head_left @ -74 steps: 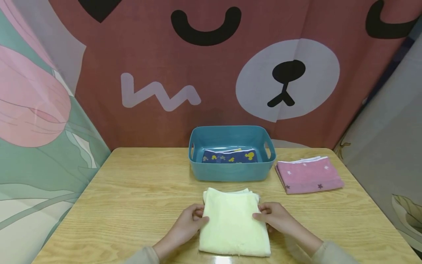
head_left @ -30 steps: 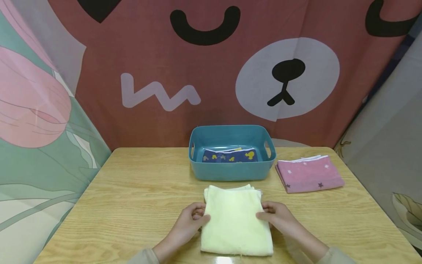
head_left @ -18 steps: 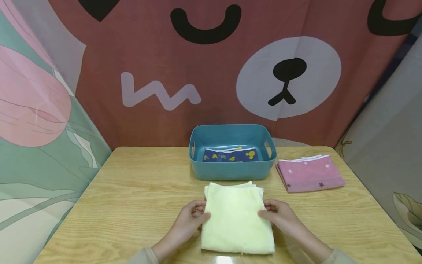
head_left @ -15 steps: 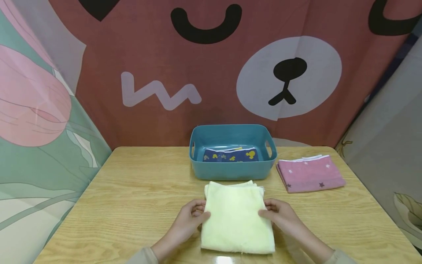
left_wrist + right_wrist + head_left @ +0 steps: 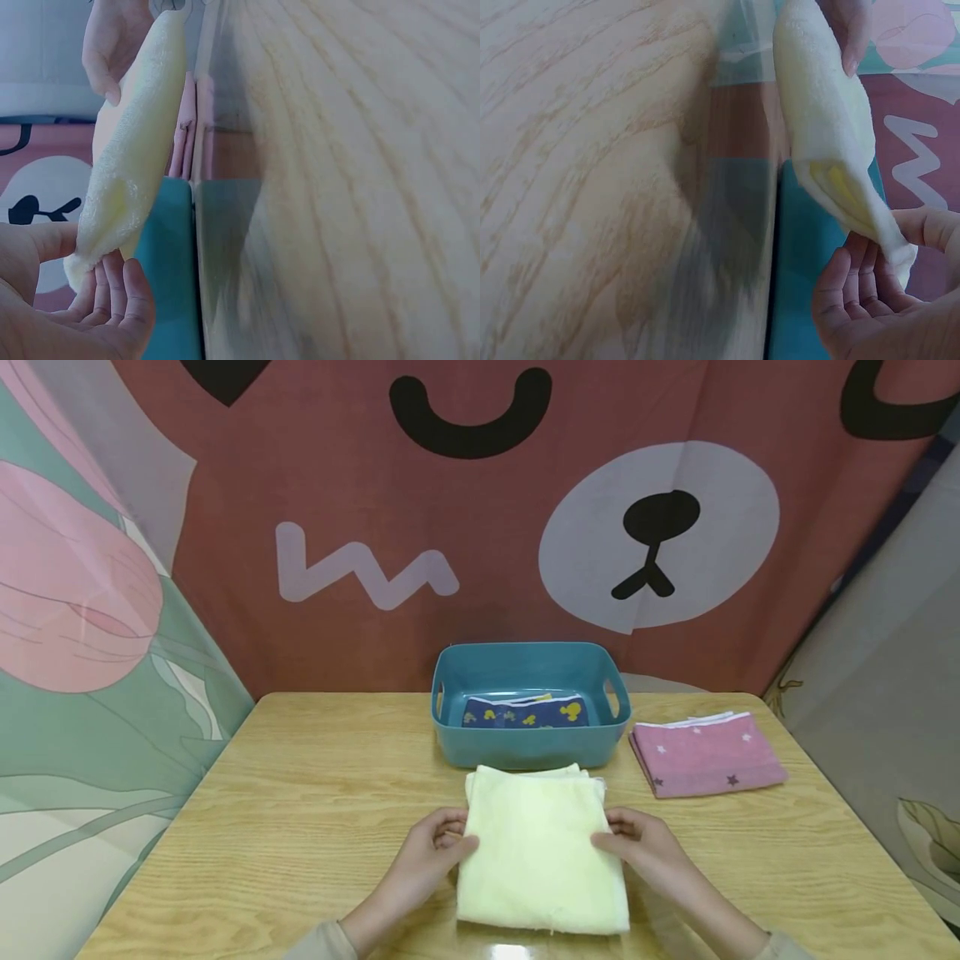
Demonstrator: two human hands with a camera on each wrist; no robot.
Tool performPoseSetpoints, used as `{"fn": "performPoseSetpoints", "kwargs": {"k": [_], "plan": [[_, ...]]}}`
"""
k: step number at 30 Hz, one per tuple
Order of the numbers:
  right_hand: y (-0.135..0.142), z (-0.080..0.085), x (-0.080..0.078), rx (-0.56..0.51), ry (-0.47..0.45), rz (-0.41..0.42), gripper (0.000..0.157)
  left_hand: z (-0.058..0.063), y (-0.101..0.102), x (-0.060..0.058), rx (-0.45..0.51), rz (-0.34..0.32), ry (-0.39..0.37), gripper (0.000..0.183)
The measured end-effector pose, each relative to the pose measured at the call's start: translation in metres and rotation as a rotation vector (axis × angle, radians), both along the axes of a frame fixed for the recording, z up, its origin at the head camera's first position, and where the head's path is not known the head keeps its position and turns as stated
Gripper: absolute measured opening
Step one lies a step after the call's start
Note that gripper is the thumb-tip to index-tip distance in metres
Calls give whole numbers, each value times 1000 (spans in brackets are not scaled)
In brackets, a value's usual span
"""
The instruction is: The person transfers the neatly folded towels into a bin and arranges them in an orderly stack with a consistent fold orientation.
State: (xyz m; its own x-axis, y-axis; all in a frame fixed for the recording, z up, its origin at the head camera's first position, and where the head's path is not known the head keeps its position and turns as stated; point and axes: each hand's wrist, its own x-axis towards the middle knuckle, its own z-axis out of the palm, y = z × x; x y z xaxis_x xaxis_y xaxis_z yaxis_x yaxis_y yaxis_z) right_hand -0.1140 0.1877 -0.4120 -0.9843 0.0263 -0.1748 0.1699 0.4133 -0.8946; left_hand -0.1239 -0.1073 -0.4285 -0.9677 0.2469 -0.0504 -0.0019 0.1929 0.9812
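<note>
Left hand [image 5: 431, 850] and right hand [image 5: 651, 843] pinch opposite sides of a pale-yellow folded towel [image 5: 538, 852] (fuzzy, layered, top edges uneven).

From afar, I have the bare left hand [image 5: 427, 858] and the bare right hand [image 5: 649, 850] level and apart, palms turned inward, each pinching with its thumb opposite curved fingers, while both bare forearms [image 5: 381, 910] slant forward and inward out of beige fabric sleeves [image 5: 326, 942].
</note>
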Motion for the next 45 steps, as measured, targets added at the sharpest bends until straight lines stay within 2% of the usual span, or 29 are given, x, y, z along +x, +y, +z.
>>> {"fn": "performPoseSetpoints", "kwargs": {"k": [24,45], "plan": [[3,23,4,-49,10,4,43,21,-1,5,20,32,49,40],[0,43,4,2,80,20,41,36,-1,3,33,60,60,40]]}}
